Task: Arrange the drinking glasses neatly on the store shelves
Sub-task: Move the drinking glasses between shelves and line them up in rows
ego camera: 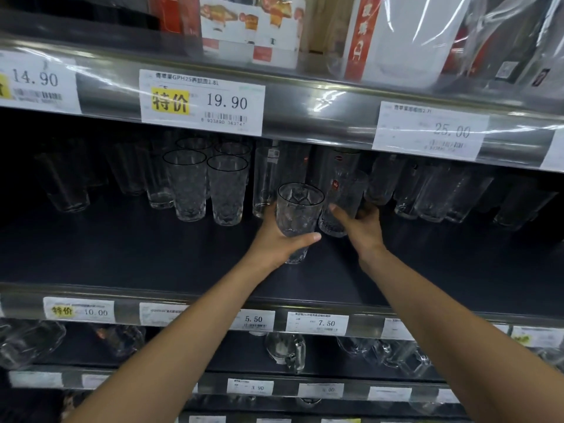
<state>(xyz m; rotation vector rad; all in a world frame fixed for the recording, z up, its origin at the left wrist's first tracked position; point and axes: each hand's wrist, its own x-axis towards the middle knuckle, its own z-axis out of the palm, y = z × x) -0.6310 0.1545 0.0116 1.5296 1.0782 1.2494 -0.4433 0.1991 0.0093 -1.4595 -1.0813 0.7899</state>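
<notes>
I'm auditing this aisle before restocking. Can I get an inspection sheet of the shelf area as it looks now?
Surface: dark middle shelf; glasses stand toward its back.
Job's things: textured glass upright in the left hand; sticker glass in the right hand; two matching glasses stand to the left, with more behind.
Clutter: nothing seen.
Hands: left hand grips the textured glass, thumb across its front; right hand has its fingers curled round the sticker glass.
Cables: nothing seen.
Surroundings: price tags on shelf edges; boxed goods above; glass mugs below.
</notes>
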